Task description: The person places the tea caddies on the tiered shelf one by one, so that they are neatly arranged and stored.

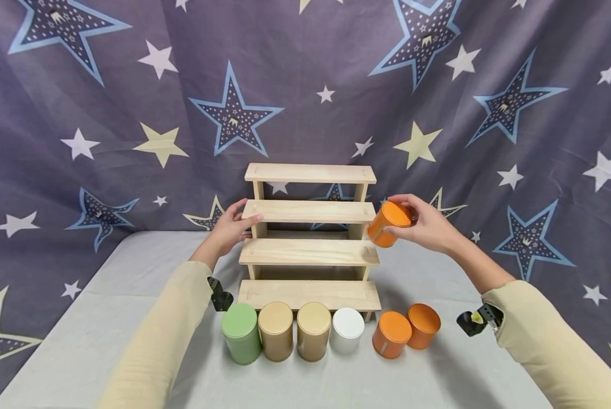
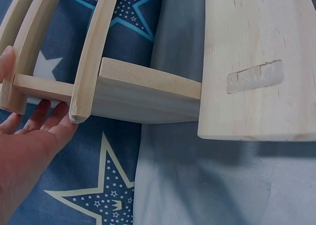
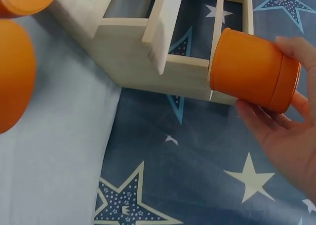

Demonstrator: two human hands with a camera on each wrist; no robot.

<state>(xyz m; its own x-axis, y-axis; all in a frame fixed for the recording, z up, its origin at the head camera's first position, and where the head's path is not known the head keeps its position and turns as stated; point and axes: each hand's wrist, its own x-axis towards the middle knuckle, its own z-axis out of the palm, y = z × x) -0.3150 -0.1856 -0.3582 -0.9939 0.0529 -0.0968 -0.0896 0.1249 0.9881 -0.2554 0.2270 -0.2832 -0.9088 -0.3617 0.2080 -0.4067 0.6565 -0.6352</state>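
A pale wooden stepped shelf (image 1: 309, 251) with several tiers stands in the middle of the table. At its left end my left hand (image 1: 228, 228) grips the second board from the top, thumb on the upper face; the left wrist view has the fingers (image 2: 54, 123) under the wood. My right hand (image 1: 430, 226) holds an orange canister (image 1: 385, 227), tilted, beside the right end of that same board. In the right wrist view the held canister (image 3: 249, 69) lies between thumb and fingers, overlapping the shelf's edge; whether they touch cannot be told.
Along the shelf's front stand a green canister (image 1: 242, 335), two gold canisters (image 1: 276, 335) (image 1: 313, 335), a white canister (image 1: 346, 332) and two orange canisters (image 1: 391, 336) (image 1: 424, 328). Behind hangs a star-patterned curtain (image 1: 305, 125). A pale cloth (image 1: 131, 295) covers the table.
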